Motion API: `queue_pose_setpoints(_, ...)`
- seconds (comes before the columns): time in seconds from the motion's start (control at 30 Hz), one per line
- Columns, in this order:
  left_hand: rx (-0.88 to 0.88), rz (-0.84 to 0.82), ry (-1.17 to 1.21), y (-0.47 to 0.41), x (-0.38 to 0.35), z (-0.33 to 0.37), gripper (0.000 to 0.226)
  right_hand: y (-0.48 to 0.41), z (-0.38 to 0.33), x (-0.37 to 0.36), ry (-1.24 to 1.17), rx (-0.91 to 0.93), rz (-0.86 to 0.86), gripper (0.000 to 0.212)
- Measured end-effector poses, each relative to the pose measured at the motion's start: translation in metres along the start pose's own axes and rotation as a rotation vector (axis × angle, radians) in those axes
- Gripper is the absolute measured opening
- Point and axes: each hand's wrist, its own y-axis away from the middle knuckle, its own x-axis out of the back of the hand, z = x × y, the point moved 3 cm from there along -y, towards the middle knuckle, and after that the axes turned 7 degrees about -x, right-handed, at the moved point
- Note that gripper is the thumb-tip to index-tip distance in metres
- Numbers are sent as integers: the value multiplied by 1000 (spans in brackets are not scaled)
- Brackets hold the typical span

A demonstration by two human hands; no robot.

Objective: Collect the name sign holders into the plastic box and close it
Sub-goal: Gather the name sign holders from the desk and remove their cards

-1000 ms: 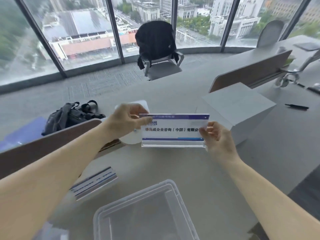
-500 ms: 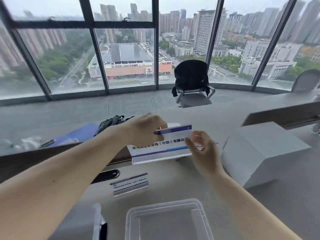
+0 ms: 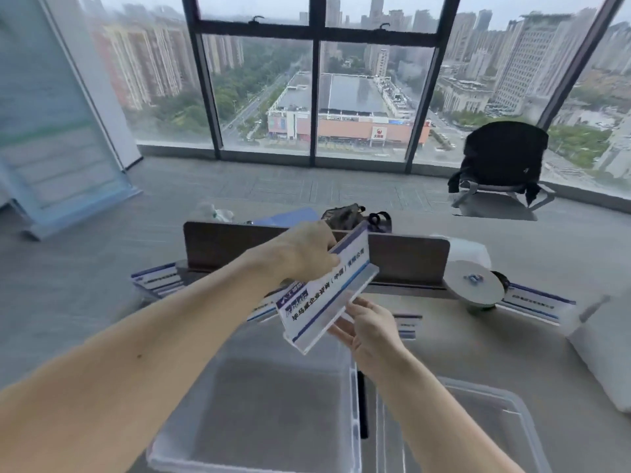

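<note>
A clear acrylic name sign holder (image 3: 324, 298) with a white and blue card hangs tilted in the air, its long side running from lower left to upper right. My left hand (image 3: 300, 254) grips its upper edge. My right hand (image 3: 372, 332) pinches its base from below. Right under it stands the clear plastic box (image 3: 351, 397), open. The clear lid (image 3: 495, 404) lies to the right of the box. More sign holders rest on the table: one at the left (image 3: 157, 281), one at the right (image 3: 536, 302) and one behind my right hand (image 3: 406, 324).
A brown divider panel (image 3: 409, 257) stands across the table behind the signs. Near its right end sits a round white disc (image 3: 473, 286). A white box (image 3: 607, 353) lies at the far right. A black bag (image 3: 345, 213) sits beyond the panel, and a chair (image 3: 502, 158) stands by the windows.
The sign holder has been lifted off the table, turned from level to steeply tilted, and brought over the open box. The view has swung left and up.
</note>
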Motion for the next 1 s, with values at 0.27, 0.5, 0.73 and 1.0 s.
queue_pose_setpoints(0.27, 351, -121, 91, 68, -31, -134, 37, -42, 110, -73, 253, -159, -61, 18)
queue_pose_setpoints(0.5, 546, -204, 144, 80, -107, -202, 24, -95, 177, -78, 391, -268, -79, 23)
queue_pose_setpoints(0.73, 634, -371, 147, 87, -178, -254, 25, -153, 250, -75, 564, -408, -92, 31)
queue_pose_setpoints(1.0, 643, -480, 15, 86, -236, -291, 30, -196, 329, -96, 586, -445, -32, 13)
